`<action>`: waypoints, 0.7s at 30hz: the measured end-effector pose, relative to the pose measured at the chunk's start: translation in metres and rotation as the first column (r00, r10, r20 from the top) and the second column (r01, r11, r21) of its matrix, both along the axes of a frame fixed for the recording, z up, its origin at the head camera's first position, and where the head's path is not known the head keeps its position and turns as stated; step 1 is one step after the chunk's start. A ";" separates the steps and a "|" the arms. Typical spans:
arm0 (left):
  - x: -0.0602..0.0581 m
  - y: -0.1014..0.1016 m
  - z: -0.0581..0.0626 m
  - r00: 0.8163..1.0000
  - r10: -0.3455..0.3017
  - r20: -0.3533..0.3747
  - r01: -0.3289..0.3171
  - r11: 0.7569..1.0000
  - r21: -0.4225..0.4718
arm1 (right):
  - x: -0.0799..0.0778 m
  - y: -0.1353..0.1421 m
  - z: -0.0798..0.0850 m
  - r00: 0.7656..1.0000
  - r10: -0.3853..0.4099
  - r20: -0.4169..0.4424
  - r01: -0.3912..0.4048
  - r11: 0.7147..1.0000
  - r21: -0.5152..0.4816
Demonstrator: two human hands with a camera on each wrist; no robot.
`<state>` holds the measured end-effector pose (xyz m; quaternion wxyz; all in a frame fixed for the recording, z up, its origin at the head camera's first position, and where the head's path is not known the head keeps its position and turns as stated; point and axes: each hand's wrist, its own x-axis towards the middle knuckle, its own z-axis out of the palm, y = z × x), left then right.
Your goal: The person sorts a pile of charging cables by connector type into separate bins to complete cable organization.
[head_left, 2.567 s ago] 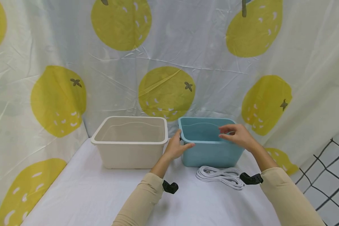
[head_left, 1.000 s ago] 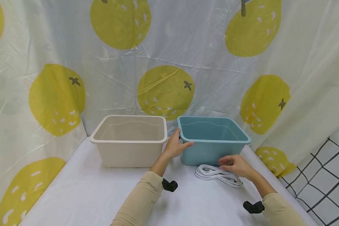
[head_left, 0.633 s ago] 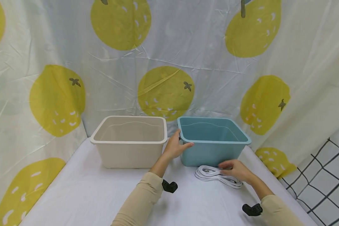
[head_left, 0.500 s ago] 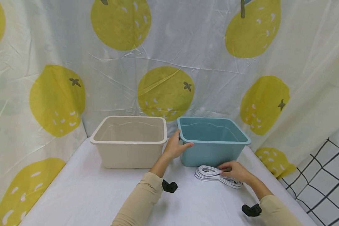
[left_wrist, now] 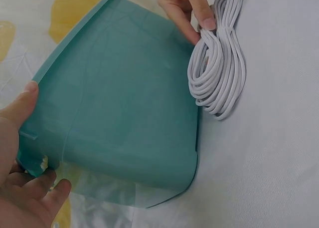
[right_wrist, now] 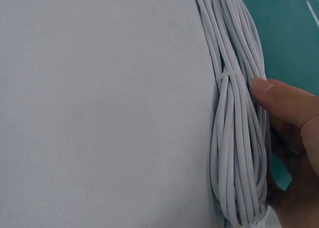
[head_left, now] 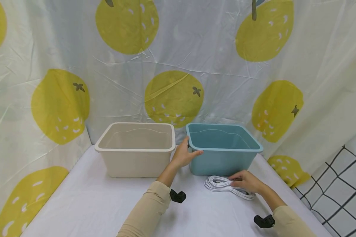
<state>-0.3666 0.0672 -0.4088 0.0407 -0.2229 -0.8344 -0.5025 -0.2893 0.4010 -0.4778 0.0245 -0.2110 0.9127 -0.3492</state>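
A coiled white cable [head_left: 216, 184], tied at its middle, lies on the white cloth before the blue bin [head_left: 221, 163]. My right hand [head_left: 247, 181] pinches the coil's bin-side edge; in the right wrist view the thumb [right_wrist: 281, 101] presses the strands of the cable [right_wrist: 239, 133] and the other fingers go behind. My left hand [head_left: 184, 155] holds the blue bin's left end: in the left wrist view the thumb [left_wrist: 24, 106] is at the rim and the fingers [left_wrist: 42, 188] are by the side under it. The bin's visible inside shows nothing in it.
A cream bin [head_left: 136, 163] of similar shape stands left of the blue one, near my left forearm. Behind both hangs a curtain [head_left: 219, 95] with yellow fruit prints. A black wire grid [head_left: 341, 187] stands at the right.
My right hand has come down from over the blue bin's rim to the cable and now pinches it. My left hand and both bins have stayed in place.
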 end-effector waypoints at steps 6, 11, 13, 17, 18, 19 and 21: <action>-0.002 0.000 -0.002 1.000 0.006 -0.010 -0.006 1.000 0.005 | 0.005 -0.001 0.008 0.996 0.030 -0.087 -0.031 0.999 -0.011; -0.001 0.000 -0.001 1.000 0.009 0.001 -0.009 1.000 0.010 | 0.007 -0.006 0.023 0.995 0.028 -0.094 -0.029 1.000 -0.006; -0.001 0.000 -0.001 1.000 0.008 0.000 -0.008 1.000 0.009 | 0.007 -0.009 0.028 0.995 0.028 -0.096 -0.027 1.000 0.004; 0.000 0.001 -0.001 1.000 0.001 0.002 -0.001 1.000 0.001 | 0.011 -0.014 0.037 0.992 0.022 -0.128 -0.018 0.999 0.036; 0.000 0.001 -0.001 1.000 0.001 0.003 -0.001 1.000 -0.002 | 0.012 -0.015 0.040 0.990 0.021 -0.140 -0.015 0.999 0.043; 0.000 0.001 -0.001 1.000 0.003 0.003 -0.003 1.000 -0.005 | 0.013 -0.016 0.043 0.988 0.019 -0.153 -0.012 0.999 0.048; 0.001 0.001 -0.001 1.000 0.007 0.003 -0.007 1.000 -0.006 | 0.015 -0.018 0.049 0.984 0.017 -0.176 -0.008 0.999 0.053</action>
